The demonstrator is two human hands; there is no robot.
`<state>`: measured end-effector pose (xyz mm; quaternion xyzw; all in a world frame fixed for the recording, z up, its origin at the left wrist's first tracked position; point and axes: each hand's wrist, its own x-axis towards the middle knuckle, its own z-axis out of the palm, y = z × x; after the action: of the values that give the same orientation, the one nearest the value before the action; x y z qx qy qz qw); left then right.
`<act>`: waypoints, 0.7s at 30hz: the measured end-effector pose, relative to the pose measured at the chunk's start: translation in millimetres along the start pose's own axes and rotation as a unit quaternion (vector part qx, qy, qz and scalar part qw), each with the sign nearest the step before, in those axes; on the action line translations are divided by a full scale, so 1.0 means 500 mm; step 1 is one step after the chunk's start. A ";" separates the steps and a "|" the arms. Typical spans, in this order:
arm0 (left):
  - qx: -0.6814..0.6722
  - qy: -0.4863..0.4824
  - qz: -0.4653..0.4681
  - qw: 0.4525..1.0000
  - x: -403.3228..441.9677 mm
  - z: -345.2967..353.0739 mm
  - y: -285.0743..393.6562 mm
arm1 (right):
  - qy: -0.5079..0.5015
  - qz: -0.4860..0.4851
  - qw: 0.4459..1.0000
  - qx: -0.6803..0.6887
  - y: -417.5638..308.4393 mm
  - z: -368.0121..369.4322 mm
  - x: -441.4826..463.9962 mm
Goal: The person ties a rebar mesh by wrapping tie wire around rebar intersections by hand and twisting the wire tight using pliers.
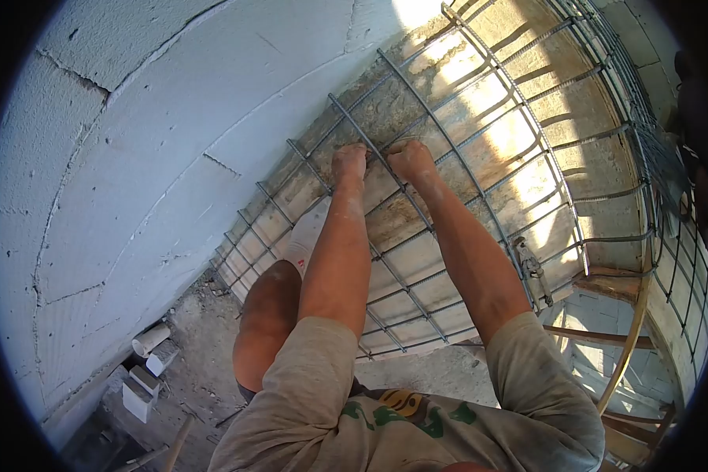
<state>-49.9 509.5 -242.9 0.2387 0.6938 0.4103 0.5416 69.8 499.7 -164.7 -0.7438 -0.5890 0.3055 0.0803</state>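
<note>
A grid of ribbed steel bars point(448, 141) lies over a sloping, curved plank surface point(468, 169). My left hand point(349, 165) is closed in a fist at the grid, just left of a long bar. Right of that same bar, my right hand point(411, 160) is also closed, its fingers curled in against the steel. What either hand grips is hidden or too thin to make out. Lower right on the grid rests a worn metal tool point(532, 271), its kind unclear. A pale sock or boot point(307, 236) shows beside my left forearm.
A pale block wall point(157, 141) rises along the left. Several white block pieces point(140, 393) lie on the dusty floor point(204, 338) below. More bars point(645, 165) stand upright at the right edge, with wooden supports point(633, 338) underneath. A dark shape is at the far right.
</note>
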 end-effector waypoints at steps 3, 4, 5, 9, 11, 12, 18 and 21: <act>-0.136 -0.016 0.008 0.991 -0.015 0.000 0.002 | 0.046 -0.018 0.999 -0.013 0.009 0.014 0.004; -0.180 -0.027 0.011 0.983 -0.014 -0.001 0.002 | 0.066 -0.028 0.997 -0.017 0.014 0.021 0.009; -0.223 -0.037 0.014 0.974 -0.015 -0.002 -0.001 | 0.070 -0.028 0.997 -0.020 0.023 0.026 0.012; -0.236 -0.018 0.017 0.971 -0.031 -0.004 0.000 | 0.085 -0.039 0.994 -0.050 0.013 0.023 0.012; -0.258 -0.005 0.011 0.966 -0.032 0.000 -0.003 | 0.082 -0.056 0.992 -0.080 0.012 0.023 0.020; -0.258 0.003 0.009 0.966 -0.033 0.001 -0.002 | 0.077 -0.066 0.990 -0.098 0.010 0.023 0.021; -0.251 0.033 0.031 0.967 -0.044 0.007 0.005 | 0.096 -0.027 0.989 -0.105 0.011 0.037 0.027; -0.214 0.052 0.073 0.973 -0.065 0.011 0.010 | 0.086 -0.045 0.988 -0.118 -0.013 0.024 0.012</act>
<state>-35.6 488.6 -220.9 0.1460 0.5981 0.5994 0.5116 58.4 504.3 -173.4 -0.7445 -0.6446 0.1648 0.0558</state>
